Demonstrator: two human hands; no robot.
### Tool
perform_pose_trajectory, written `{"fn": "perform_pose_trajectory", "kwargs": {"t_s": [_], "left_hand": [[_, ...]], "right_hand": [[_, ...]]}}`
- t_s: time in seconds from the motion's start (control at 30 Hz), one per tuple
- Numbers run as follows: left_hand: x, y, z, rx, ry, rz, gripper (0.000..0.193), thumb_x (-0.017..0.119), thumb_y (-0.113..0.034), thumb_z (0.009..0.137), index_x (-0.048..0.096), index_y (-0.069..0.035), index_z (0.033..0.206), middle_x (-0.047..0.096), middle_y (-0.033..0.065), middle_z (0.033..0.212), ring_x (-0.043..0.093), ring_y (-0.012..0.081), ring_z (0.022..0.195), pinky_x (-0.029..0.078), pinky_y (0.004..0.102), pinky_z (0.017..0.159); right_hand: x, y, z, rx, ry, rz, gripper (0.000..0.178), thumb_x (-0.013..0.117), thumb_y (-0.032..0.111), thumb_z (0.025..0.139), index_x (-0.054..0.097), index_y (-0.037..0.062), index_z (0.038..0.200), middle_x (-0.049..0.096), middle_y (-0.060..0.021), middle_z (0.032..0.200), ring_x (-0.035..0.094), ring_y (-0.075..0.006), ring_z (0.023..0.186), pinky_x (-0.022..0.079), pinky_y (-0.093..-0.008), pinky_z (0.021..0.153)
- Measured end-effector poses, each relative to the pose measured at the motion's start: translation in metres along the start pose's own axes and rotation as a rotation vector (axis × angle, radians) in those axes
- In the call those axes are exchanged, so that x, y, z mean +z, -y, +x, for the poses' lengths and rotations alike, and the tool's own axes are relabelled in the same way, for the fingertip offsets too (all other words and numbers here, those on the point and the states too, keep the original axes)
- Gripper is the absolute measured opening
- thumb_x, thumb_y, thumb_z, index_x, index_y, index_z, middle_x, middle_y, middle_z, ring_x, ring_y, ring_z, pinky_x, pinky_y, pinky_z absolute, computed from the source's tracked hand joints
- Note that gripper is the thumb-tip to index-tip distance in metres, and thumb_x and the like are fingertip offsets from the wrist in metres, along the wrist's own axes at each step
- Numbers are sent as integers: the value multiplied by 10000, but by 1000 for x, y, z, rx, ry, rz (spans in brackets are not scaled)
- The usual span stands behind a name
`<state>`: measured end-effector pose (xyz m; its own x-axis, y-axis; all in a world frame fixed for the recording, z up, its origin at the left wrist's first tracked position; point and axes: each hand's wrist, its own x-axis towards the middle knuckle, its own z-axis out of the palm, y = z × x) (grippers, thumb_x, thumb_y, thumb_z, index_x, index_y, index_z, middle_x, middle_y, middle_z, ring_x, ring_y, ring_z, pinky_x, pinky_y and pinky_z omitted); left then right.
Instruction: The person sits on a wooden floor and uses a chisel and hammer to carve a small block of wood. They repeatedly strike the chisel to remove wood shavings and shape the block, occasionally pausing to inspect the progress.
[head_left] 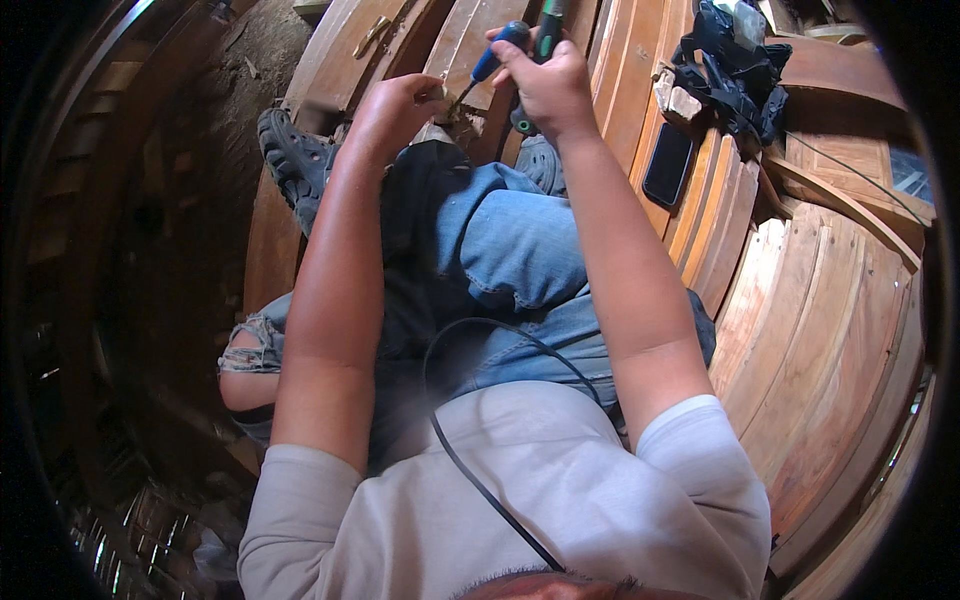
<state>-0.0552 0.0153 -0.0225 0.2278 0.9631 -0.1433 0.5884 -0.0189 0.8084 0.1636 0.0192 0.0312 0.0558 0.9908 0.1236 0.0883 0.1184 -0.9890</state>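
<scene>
"How are the hands set?"
"The right hand (548, 85) grips a blue screwdriver (502, 50), plus a green-and-black tool (549, 32), above the wooden beam (460, 55). The left hand (402, 105) is curled near the screwdriver's tip; I can't tell whether it holds anything."
"So what matters?"
"I'd hold the shaft steady, with those left fingers out of its path."

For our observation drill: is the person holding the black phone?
No, the black phone lies on wooden boards, apart from the left grip and the right grip.
</scene>
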Motion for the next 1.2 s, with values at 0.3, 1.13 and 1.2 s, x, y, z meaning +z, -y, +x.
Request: {"fn": "perform_pose_trajectory", "kwargs": {"t_s": [0.3,1.13,1.2], "left_hand": [[10,-5,2,105,-49,145,398,830,-273,894,771,-75,1234,780,190,1101,761,324,1021,576,411,887],[35,-23,4,145,-125,335,292,707,-303,935,771,-92,1127,752,225,1021,721,420,996,570,508,875],[32,-24,3,95,-86,306,306,706,-303,935,767,-92,1148,751,226,1063,715,423,1031,563,509,896]], "right_hand": [[-20,-8,-12,65,-130,125,240,777,116,974,618,-6,1105,772,-136,1081,755,-186,780,635,-323,787],[-3,10,-47,-221,44,-7,137,798,57,924,756,53,1055,738,-9,939,681,-93,832,546,-268,746],[-4,9,-42,-118,0,144,95,768,29,951,723,57,1029,750,-9,965,676,-77,826,544,-239,743]]}}
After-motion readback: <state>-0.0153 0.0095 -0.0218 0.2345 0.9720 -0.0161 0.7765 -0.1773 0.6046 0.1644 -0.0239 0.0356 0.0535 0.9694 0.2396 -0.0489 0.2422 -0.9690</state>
